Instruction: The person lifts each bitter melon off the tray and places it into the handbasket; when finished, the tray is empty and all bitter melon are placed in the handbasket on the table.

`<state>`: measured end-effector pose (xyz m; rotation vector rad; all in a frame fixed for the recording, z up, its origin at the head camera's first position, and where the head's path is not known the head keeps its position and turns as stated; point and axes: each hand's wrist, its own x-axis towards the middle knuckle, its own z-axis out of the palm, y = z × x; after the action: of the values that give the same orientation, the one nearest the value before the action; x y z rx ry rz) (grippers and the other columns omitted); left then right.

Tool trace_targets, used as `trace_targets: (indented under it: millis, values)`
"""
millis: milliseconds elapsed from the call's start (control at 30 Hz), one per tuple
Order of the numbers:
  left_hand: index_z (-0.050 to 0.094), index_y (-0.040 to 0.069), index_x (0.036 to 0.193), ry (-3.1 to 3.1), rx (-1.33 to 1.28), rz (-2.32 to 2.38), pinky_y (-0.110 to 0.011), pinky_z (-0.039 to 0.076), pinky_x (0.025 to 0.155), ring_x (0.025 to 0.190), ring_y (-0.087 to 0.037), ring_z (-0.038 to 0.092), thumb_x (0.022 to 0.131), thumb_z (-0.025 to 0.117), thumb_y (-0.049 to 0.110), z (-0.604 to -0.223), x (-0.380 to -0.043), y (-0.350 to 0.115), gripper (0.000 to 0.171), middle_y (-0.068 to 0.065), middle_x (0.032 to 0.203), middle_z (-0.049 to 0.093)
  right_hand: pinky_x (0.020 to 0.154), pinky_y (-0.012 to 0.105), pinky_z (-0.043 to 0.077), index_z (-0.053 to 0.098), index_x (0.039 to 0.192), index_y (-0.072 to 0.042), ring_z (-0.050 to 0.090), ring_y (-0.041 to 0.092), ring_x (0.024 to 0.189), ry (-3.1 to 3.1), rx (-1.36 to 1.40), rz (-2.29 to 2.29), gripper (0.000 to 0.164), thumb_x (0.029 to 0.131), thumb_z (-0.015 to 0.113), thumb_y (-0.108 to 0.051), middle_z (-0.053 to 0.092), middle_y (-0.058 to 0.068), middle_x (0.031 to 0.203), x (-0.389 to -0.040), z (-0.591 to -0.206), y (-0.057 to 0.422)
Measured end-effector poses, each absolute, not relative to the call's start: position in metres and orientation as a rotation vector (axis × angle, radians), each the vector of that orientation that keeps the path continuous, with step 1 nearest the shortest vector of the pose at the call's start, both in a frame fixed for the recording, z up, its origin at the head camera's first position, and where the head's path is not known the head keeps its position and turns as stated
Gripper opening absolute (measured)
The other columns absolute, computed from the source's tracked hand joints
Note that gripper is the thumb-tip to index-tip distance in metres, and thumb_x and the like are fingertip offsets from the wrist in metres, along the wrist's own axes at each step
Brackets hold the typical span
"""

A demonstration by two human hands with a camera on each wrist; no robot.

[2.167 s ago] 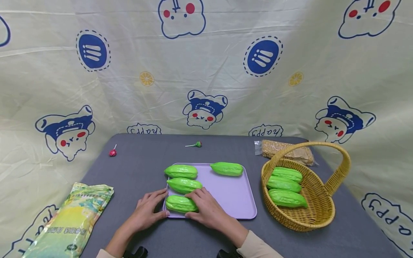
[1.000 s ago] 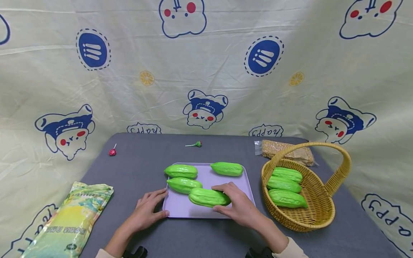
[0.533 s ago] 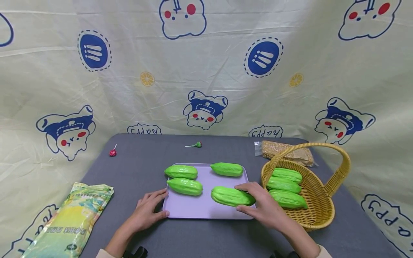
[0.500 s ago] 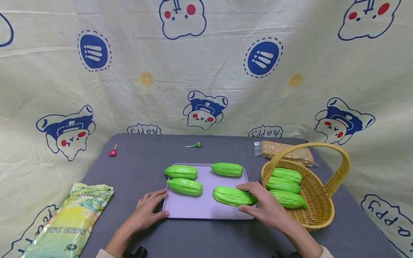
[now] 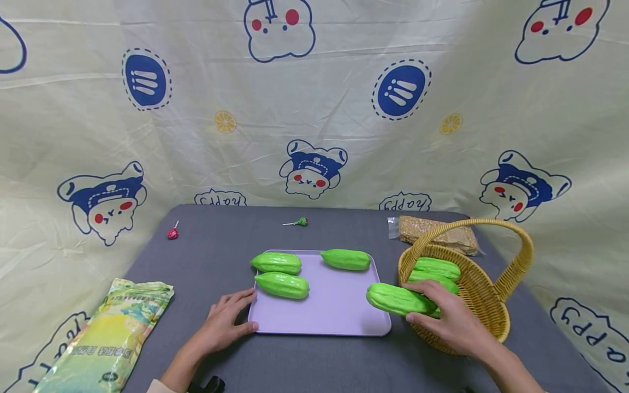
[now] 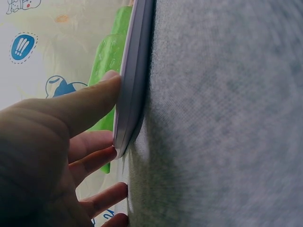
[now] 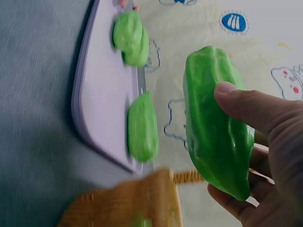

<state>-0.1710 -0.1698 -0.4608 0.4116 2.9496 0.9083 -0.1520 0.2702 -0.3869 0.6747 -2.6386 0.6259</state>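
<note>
My right hand (image 5: 449, 314) grips a green bitter melon (image 5: 395, 298) across its right end. The melon is raised over the gap between the lilac tray (image 5: 339, 319) and the wicker basket (image 5: 486, 295), and my fingers overlap the basket's left rim. In the right wrist view, the thumb lies on one side of the held melon (image 7: 213, 123), with fingers curled behind. My left hand (image 5: 228, 319) touches the tray's left edge from outside, thumb near the front corner. Two bitter melons (image 5: 281, 285) lie at the tray's left; another melon (image 5: 345, 259) lies back right.
Several bitter melons (image 5: 437, 267) lie inside the basket, partly hidden by my right hand. Its tall handle (image 5: 521, 245) arches over the right side. A grain pack (image 5: 437, 232) lies behind it. Two lollipops (image 5: 302, 221) lie at the back; a large bag (image 5: 113, 333) stands left.
The right hand has picked up the front-left melon from the tray and carried it right, to the basket's left rim. The left hand has stayed at the tray edge.
</note>
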Motion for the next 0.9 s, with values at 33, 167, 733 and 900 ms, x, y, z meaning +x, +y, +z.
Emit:
trace_targets:
  millis: [33, 167, 733, 900]
  values:
    - [0.053, 0.012, 0.134, 2.948, 0.409, 0.905, -0.050, 0.032, 0.090, 0.126, -0.030, 0.041, 0.080, 0.072, 0.034, -0.461, -0.171, -0.170, 0.061, -0.002, 0.144, 0.047, 0.077, 0.024, 0.045, 0.063, 0.117, -0.018, 0.054, 0.002, 0.099, -2.642, 0.659, 0.609, 0.049, 0.073, 0.080, -0.028, 0.064, -0.006, 0.110, -0.151, -0.387, 0.274]
    - [0.053, 0.012, 0.134, 2.934, 0.397, 0.908, -0.052, 0.031, 0.090, 0.126, -0.030, 0.041, 0.080, 0.073, 0.034, -0.461, -0.171, -0.169, 0.061, -0.002, 0.144, 0.046, 0.076, 0.022, 0.043, 0.064, 0.115, -0.017, 0.049, -0.004, 0.098, -2.631, 0.619, 0.554, 0.049, 0.071, 0.082, -0.027, 0.065, -0.006, 0.108, -0.150, -0.387, 0.290]
    - [0.053, 0.013, 0.134, 2.940, 0.406, 0.913, -0.050, 0.031, 0.090, 0.126, -0.029, 0.041, 0.080, 0.072, 0.034, -0.460, -0.171, -0.169, 0.061, -0.002, 0.144, 0.046, 0.081, 0.049, 0.047, 0.061, 0.120, -0.012, 0.058, 0.033, 0.103, -2.884, 0.408, 0.521, 0.051, 0.078, 0.074, -0.038, 0.064, 0.012, 0.115, -0.147, -0.385, 0.338]
    - [0.053, 0.013, 0.134, 2.942, 0.400, 0.910, -0.050, 0.031, 0.090, 0.126, -0.029, 0.041, 0.080, 0.072, 0.034, -0.461, -0.171, -0.169, 0.061, -0.002, 0.144, 0.046, 0.082, 0.054, 0.046, 0.061, 0.119, -0.011, 0.058, 0.037, 0.104, -2.925, 0.401, 0.546, 0.049, 0.080, 0.073, -0.037, 0.064, 0.013, 0.115, -0.148, -0.388, 0.346]
